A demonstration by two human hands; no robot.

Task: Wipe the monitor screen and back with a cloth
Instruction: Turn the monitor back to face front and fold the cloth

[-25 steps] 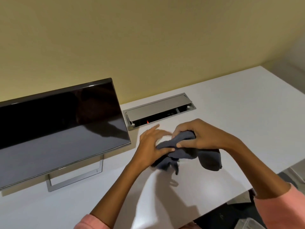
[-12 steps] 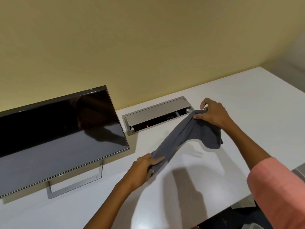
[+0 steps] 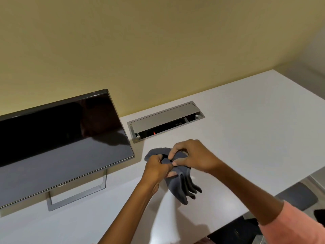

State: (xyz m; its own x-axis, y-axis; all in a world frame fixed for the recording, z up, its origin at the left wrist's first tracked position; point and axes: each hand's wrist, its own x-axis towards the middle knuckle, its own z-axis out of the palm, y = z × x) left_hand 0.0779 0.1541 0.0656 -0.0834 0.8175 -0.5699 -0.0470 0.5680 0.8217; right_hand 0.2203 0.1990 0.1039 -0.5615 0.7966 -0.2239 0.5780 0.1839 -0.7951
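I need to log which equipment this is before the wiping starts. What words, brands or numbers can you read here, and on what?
"DELL", on the bottom bezel of the monitor, small and a bit soft but legible.
The open cable box in the desk shows a red light and small ports; any markings there are too small to read.
Cloth: no label visible.

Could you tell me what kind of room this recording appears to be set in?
Probably an office or meeting room: a white desk against a plain wall carries a monitor on a metal stand and a built-in cable box with a flip lid.
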